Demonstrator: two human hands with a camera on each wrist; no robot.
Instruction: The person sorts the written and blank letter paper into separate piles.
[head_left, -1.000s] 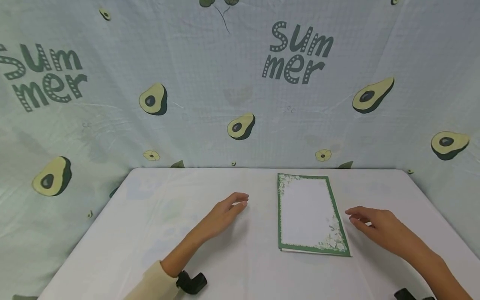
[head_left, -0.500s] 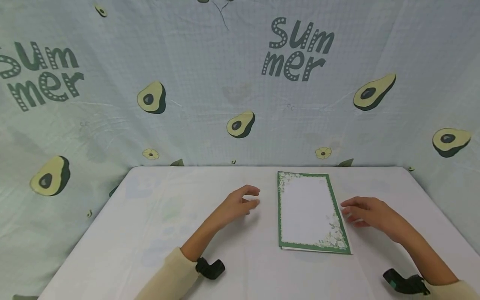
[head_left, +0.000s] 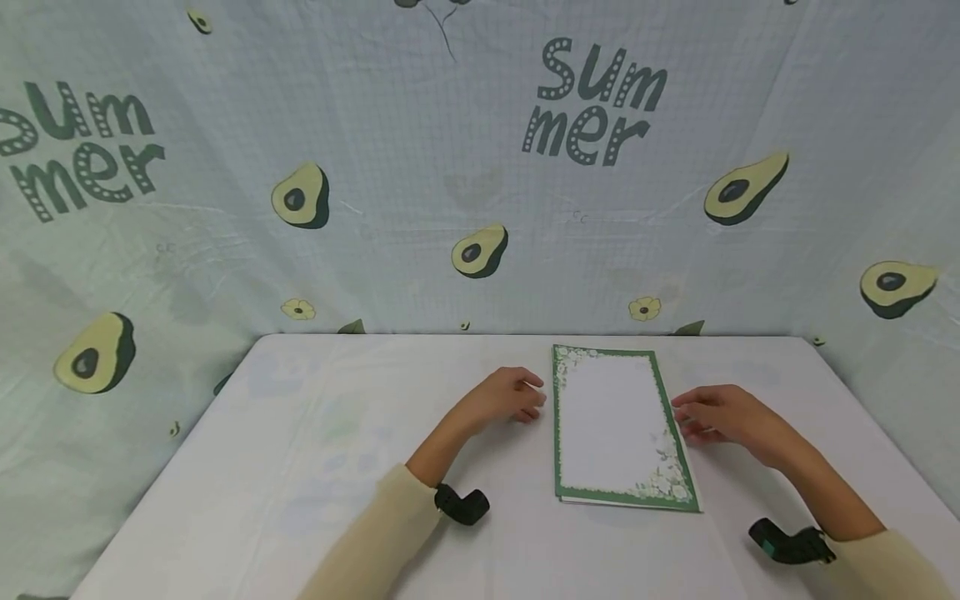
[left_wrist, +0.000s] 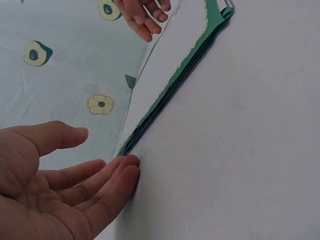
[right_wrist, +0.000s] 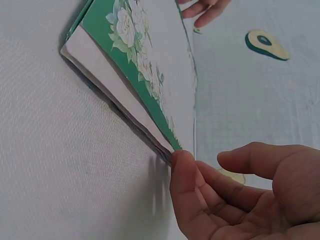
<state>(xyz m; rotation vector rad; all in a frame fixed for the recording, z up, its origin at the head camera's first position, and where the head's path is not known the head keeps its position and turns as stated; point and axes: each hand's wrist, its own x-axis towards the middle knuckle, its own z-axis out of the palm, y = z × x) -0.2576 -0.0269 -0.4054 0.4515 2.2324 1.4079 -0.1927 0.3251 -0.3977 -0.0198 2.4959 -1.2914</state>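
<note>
**Both hands beside the booklet, no grip made**

The green-bordered booklet (head_left: pixel 615 425) lies flat on the white table (head_left: pixel 225 500), right of the frame's centre. Just off its left edge is your left hand (head_left: pixel 501 398), fingers loosely bent, thumb apart, holding nothing. At its right edge is your right hand (head_left: pixel 731 421), equally relaxed and gripping nothing; whether its fingertips touch, I cannot tell. The step in hand looks like placing both hands to take the booklet. Next, you would likely need to bring the left fingers in and pinch cover and pages together, since the right wrist view shows the cover gaping slightly. The avocado-print cloth (head_left: pixel 405 125) fills the upper frame.
</note>
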